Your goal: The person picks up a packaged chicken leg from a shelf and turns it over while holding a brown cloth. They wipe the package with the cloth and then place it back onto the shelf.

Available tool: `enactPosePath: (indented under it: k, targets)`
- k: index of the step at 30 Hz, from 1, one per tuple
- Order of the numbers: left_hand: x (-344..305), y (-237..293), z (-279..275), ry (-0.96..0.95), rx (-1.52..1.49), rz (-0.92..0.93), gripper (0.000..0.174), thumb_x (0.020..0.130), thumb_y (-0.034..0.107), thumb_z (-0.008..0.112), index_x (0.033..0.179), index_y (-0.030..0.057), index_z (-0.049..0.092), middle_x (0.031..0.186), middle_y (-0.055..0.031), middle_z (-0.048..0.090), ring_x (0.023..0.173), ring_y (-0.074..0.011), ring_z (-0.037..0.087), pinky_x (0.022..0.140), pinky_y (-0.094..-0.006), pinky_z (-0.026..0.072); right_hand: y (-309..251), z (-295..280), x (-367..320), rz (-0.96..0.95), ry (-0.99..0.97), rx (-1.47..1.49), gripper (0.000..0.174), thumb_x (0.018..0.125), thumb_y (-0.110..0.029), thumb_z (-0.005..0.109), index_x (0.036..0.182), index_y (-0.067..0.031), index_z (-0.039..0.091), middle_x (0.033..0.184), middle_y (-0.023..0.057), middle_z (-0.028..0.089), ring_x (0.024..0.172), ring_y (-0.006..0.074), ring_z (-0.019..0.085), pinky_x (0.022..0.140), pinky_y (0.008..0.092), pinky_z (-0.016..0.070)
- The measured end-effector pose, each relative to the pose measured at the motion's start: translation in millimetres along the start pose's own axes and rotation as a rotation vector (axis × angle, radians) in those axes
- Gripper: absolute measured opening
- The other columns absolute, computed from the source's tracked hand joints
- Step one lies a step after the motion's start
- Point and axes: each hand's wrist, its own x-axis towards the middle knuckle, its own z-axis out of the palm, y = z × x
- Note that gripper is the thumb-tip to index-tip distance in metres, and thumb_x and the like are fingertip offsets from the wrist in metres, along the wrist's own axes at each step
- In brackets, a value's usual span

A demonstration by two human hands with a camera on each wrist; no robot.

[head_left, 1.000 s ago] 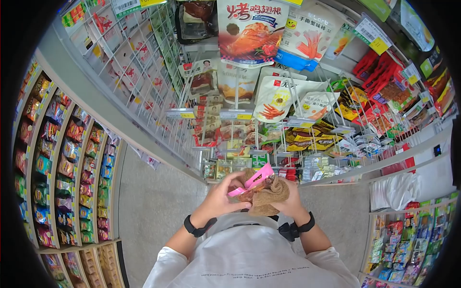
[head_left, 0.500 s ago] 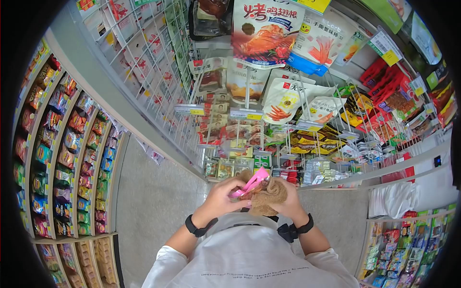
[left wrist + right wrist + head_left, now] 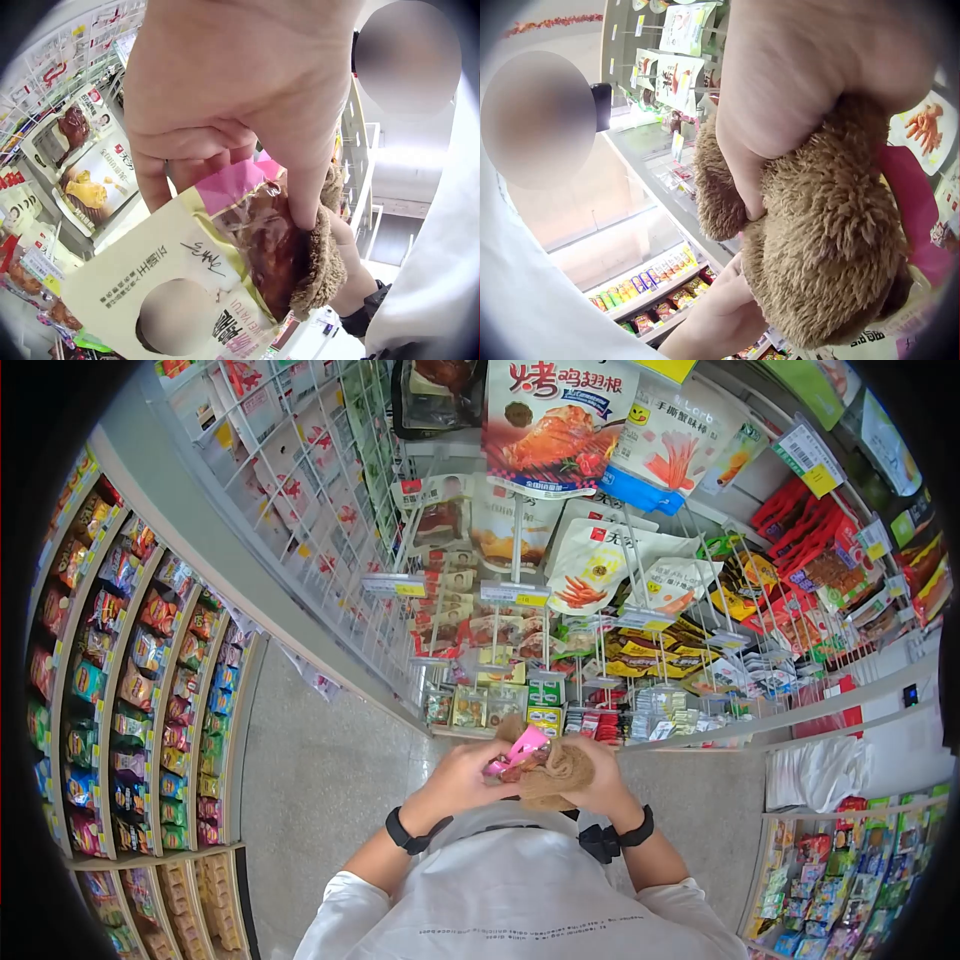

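Observation:
In front of the white shirt, my left hand (image 3: 458,776) holds a snack packet (image 3: 524,748) with a pink top. The left wrist view shows the packet's cream front (image 3: 142,262) and a clear window with dark brown meat, its lettering reading "YA TUI". The left thumb lies along that window. My right hand (image 3: 606,784) grips a bunched, fluffy brown cloth (image 3: 560,778), whose edge lies against the packet's window side. Up close in the right wrist view, the right thumb sinks into the cloth (image 3: 825,247), with the pink packet top behind.
A rack of hanging meat snack bags (image 3: 550,440) stands ahead, with wire prongs and price tags sticking out. White wire mesh (image 3: 290,500) flanks it on the left. Shelves of chip bags (image 3: 130,690) line the far left; small packets (image 3: 840,870) hang low at the right.
The packet's pink top has dipped lower and closer to the left hand. The cloth has moved slightly left over the packet. The head view first shifted a little, then held nearly steady.

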Motion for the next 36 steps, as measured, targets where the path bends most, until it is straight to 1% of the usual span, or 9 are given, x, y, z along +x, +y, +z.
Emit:
enactPosePath:
  k: [9, 15, 17, 21, 24, 28, 30, 34, 36]
  targets:
    - [-0.5, 2.9, -10.7, -0.01, 0.01, 0.027, 0.042, 0.067, 0.025, 0.081, 0.098, 0.0028, 0.063, 0.087, -0.0121, 0.067, 0.077, -0.0268, 0.067, 0.068, -0.033, 0.0529, -9.5, -17.6, 6.4, -0.178, -0.103, -0.248, 0.048, 0.06, -0.014, 0.078, 0.104, -0.0045, 0.061, 0.097, 0.0138, 0.065, 0.087, 0.0323, 0.063, 0.078, 0.0382, 0.049]
    - [-10.4, -12.9, -12.5, 0.168, -0.039, -0.124, 0.042, 0.069, 0.027, 0.081, 0.098, 0.0023, 0.063, 0.085, -0.0099, 0.067, 0.072, -0.0205, 0.065, 0.067, -0.0293, 0.0506, 2.9, -32.7, -2.4, -0.004, 0.285, 0.049, 0.047, 0.061, -0.006, 0.076, 0.104, 0.0018, 0.057, 0.094, 0.0097, 0.063, 0.09, 0.0172, 0.061, 0.085, 0.0317, 0.0476]
    - [-8.9, -25.0, -8.9, 0.283, -0.178, -0.175, 0.041, 0.07, 0.021, 0.081, 0.1, 0.0013, 0.062, 0.086, -0.0072, 0.067, 0.073, -0.0114, 0.062, 0.067, -0.0269, 0.0496, 4.5, -34.1, -4.6, 0.002, 0.316, 0.052, 0.049, 0.063, -0.006, 0.076, 0.107, 0.0022, 0.055, 0.098, 0.0101, 0.062, 0.092, 0.0175, 0.061, 0.086, 0.032, 0.0474]
    - [-6.3, -25.0, -10.2, 0.343, -0.535, -0.213, 0.044, 0.072, 0.009, 0.08, 0.109, -0.0014, 0.058, 0.097, -0.0066, 0.065, 0.088, -0.0081, 0.059, 0.077, -0.0252, 0.0501, 0.2, -33.4, -6.7, 0.043, 0.31, 0.125, 0.054, 0.068, -0.005, 0.073, 0.117, 0.0034, 0.05, 0.106, 0.0101, 0.06, 0.101, 0.0177, 0.058, 0.09, 0.0329, 0.045]
    - [-7.9, -24.5, -11.4, 0.33, -0.534, -0.208, 0.046, 0.073, 0.009, 0.08, 0.111, -0.0011, 0.057, 0.099, -0.0067, 0.065, 0.091, -0.0095, 0.06, 0.081, -0.0265, 0.0499, 8.7, -27.3, -11.3, 0.086, 0.355, 0.367, 0.05, 0.075, -0.006, 0.068, 0.12, 0.0029, 0.049, 0.11, 0.0101, 0.06, 0.107, 0.0184, 0.056, 0.094, 0.0331, 0.0425]
    - [-10.1, -22.6, -15.2, 0.287, -0.329, -0.084, 0.045, 0.071, 0.006, 0.08, 0.109, 0.0, 0.056, 0.105, -0.0085, 0.063, 0.097, -0.0162, 0.06, 0.084, -0.0335, 0.0497, 26.0, -29.9, -21.2, 0.237, 0.349, 0.314, 0.045, 0.084, -0.011, 0.061, 0.124, 0.0021, 0.047, 0.118, 0.0103, 0.057, 0.11, 0.0199, 0.054, 0.096, 0.0337, 0.0411]
    - [-8.9, -19.3, -15.9, 0.249, -0.208, 0.019, 0.038, 0.068, 0.01, 0.082, 0.097, 0.0002, 0.06, 0.101, -0.0121, 0.064, 0.096, -0.0205, 0.062, 0.083, -0.0349, 0.049, 30.5, -30.3, -24.7, 0.289, 0.325, 0.302, 0.045, 0.09, -0.019, 0.055, 0.129, 0.0011, 0.044, 0.125, 0.0091, 0.053, 0.112, 0.0208, 0.053, 0.097, 0.0338, 0.0402]
    - [-2.7, -9.7, -12.0, 0.29, -0.178, 0.154, 0.035, 0.066, 0.011, 0.083, 0.092, 0.0011, 0.062, 0.098, -0.0134, 0.064, 0.094, -0.0233, 0.062, 0.081, -0.0338, 0.0499, 58.3, -23.9, -38.1, 0.284, 0.301, 0.471, 0.048, 0.091, -0.023, 0.053, 0.131, 0.0005, 0.042, 0.129, 0.0075, 0.051, 0.115, 0.0207, 0.051, 0.098, 0.0338, 0.0392]
    - [-0.7, -7.1, -10.5, 0.287, -0.103, 0.234, 0.031, 0.066, 0.01, 0.081, 0.092, 0.0037, 0.067, 0.107, -0.0128, 0.063, 0.089, -0.0254, 0.065, 0.081, -0.0352, 0.0511, 53.8, -21.6, -40.3, 0.316, 0.115, 0.49, 0.049, 0.09, -0.021, 0.057, 0.131, 0.0003, 0.042, 0.129, 0.0076, 0.05, 0.115, 0.0199, 0.051, 0.099, 0.0338, 0.039]
